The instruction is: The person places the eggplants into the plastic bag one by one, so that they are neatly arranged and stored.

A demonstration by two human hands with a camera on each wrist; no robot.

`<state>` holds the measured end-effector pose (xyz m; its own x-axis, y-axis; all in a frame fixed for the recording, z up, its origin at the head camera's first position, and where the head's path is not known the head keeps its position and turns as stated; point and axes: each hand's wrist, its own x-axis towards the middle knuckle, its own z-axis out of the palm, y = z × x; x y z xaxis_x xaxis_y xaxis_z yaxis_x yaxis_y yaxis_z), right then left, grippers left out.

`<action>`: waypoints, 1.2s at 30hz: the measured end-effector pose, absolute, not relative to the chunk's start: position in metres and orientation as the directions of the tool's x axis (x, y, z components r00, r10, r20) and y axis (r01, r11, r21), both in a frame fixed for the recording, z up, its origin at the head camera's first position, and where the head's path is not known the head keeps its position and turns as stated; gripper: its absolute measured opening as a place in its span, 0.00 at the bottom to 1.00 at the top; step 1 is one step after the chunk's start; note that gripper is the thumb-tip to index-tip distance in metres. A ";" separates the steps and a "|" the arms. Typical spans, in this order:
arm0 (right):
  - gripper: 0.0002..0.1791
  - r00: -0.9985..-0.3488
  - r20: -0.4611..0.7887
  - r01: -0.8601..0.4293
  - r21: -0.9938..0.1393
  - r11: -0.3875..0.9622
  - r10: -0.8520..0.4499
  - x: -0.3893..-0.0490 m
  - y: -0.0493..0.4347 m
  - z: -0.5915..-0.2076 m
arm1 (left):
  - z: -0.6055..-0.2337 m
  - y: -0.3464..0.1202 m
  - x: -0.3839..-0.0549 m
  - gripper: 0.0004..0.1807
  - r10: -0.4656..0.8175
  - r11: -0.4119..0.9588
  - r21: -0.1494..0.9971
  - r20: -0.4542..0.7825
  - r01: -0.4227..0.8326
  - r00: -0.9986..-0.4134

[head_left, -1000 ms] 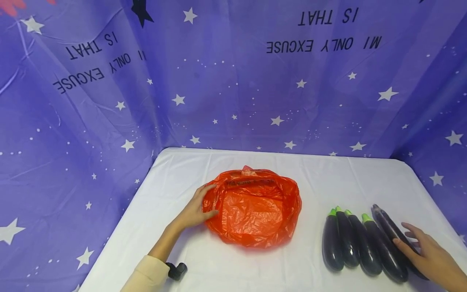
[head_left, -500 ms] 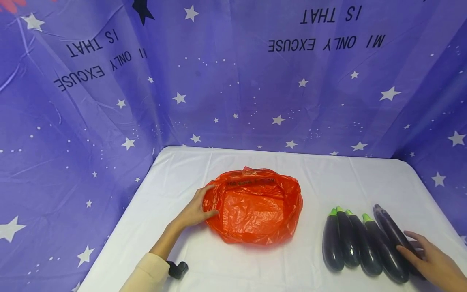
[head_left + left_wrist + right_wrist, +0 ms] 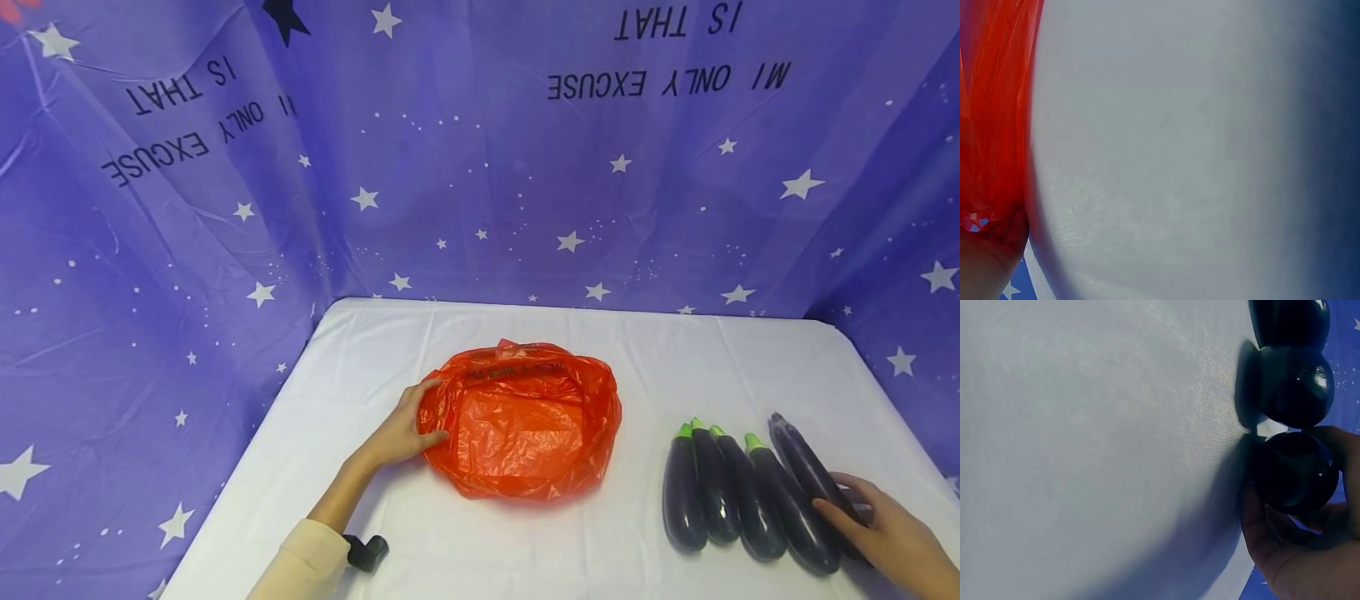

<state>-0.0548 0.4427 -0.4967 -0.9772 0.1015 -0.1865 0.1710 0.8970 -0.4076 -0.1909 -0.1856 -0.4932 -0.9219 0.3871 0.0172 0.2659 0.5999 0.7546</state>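
A red plastic bag (image 3: 517,425) sits on the white table with its mouth spread upward. My left hand (image 3: 401,429) holds the bag's left side, fingertips and thumb over its rim; in the left wrist view the hand (image 3: 994,256) shows partly behind the red film. At the right, several dark purple eggplants (image 3: 722,492) lie side by side, most with green stem ends. My right hand (image 3: 888,525) grips the rightmost eggplant (image 3: 806,467) near its lower end. The right wrist view shows fingers and thumb curled round that eggplant's rounded end (image 3: 1295,472), beside its neighbour.
The white-covered table (image 3: 645,358) has a purple star-printed curtain (image 3: 480,167) behind it and along both sides. A small black object (image 3: 366,552) lies by the left sleeve (image 3: 307,558).
The right hand has slid slightly down along the rightmost eggplant and closed its fingers round it. The left hand and the bag stay almost in place.
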 end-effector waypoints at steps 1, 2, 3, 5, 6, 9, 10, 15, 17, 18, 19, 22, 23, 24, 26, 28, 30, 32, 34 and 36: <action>0.39 -0.978 -0.181 0.170 -0.412 0.895 0.102 -0.055 0.443 -0.497 | -0.493 -0.186 -0.191 0.47 0.387 0.599 0.755 0.018 0.267 -0.922; 0.38 -0.980 -0.172 0.166 -0.416 0.894 0.102 -0.055 0.443 -0.496 | -0.492 -0.185 -0.191 0.47 0.387 0.599 0.755 0.019 0.268 -0.922; 0.38 -0.983 -0.156 0.158 -0.423 0.892 0.100 -0.055 0.443 -0.497 | -0.491 -0.185 -0.191 0.47 0.387 0.597 0.756 0.021 0.268 -0.922; 0.37 -0.985 -0.136 0.154 -0.426 0.892 0.105 -0.055 0.443 -0.496 | -0.491 -0.185 -0.191 0.47 0.386 0.592 0.760 0.024 0.268 -0.922; 0.36 -0.987 -0.123 0.148 -0.430 0.891 0.104 -0.055 0.444 -0.496 | -0.490 -0.185 -0.191 0.47 0.386 0.589 0.762 0.026 0.268 -0.922; 0.36 -0.985 -0.127 0.160 -0.430 0.889 0.116 -0.056 0.444 -0.496 | -0.489 -0.185 -0.192 0.47 0.385 0.584 0.767 0.026 0.266 -0.923; 0.37 -0.983 -0.133 0.169 -0.428 0.888 0.123 -0.057 0.444 -0.496 | -0.490 -0.185 -0.192 0.47 0.385 0.584 0.767 0.026 0.266 -0.922; 0.36 -0.981 -0.136 0.185 -0.440 0.879 0.139 -0.055 0.444 -0.496 | -0.491 -0.184 -0.193 0.47 0.385 0.587 0.763 0.031 0.271 -0.922; 0.36 -0.979 -0.147 0.194 -0.451 0.871 0.142 -0.054 0.444 -0.496 | -0.491 -0.184 -0.193 0.47 0.381 0.589 0.762 0.031 0.269 -0.924; 0.37 -0.976 -0.158 0.204 -0.450 0.869 0.148 -0.054 0.444 -0.496 | -0.492 -0.184 -0.193 0.47 0.379 0.590 0.762 0.031 0.268 -0.925; 0.38 -0.972 -0.179 0.219 -0.448 0.867 0.153 -0.054 0.443 -0.496 | -0.492 -0.184 -0.192 0.46 0.378 0.588 0.763 0.034 0.268 -0.925; 0.39 -0.967 -0.198 0.238 -0.452 0.860 0.163 -0.052 0.443 -0.495 | -0.493 -0.184 -0.192 0.46 0.377 0.583 0.766 0.042 0.272 -0.925; 0.38 -0.966 -0.197 0.241 -0.452 0.859 0.167 -0.052 0.443 -0.494 | -0.493 -0.184 -0.191 0.46 0.377 0.582 0.766 0.043 0.273 -0.925; 0.38 -0.966 -0.191 0.243 -0.447 0.861 0.173 -0.051 0.443 -0.494 | -0.494 -0.185 -0.191 0.47 0.378 0.582 0.766 0.044 0.274 -0.925; 0.37 -0.969 -0.163 0.239 -0.453 0.859 0.183 -0.050 0.443 -0.492 | -0.495 -0.185 -0.191 0.47 0.381 0.586 0.761 0.044 0.278 -0.924; 0.36 -0.970 -0.151 0.240 -0.457 0.856 0.191 -0.050 0.443 -0.490 | -0.496 -0.185 -0.191 0.48 0.383 0.590 0.758 0.042 0.280 -0.923; 0.36 -0.969 -0.143 0.244 -0.470 0.848 0.199 -0.050 0.444 -0.488 | -0.497 -0.185 -0.192 0.48 0.386 0.592 0.754 0.043 0.284 -0.921; 0.36 -0.968 -0.150 0.250 -0.498 0.831 0.201 -0.051 0.442 -0.484 | -0.498 -0.185 -0.192 0.48 0.388 0.591 0.753 0.049 0.289 -0.920; 0.37 -0.968 -0.149 0.252 -0.525 0.813 0.203 -0.053 0.438 -0.479 | -0.499 -0.185 -0.192 0.48 0.390 0.591 0.752 0.049 0.290 -0.920; 0.37 -0.968 -0.148 0.250 -0.553 0.795 0.201 -0.056 0.431 -0.474 | -0.499 -0.185 -0.191 0.49 0.392 0.591 0.753 0.047 0.291 -0.919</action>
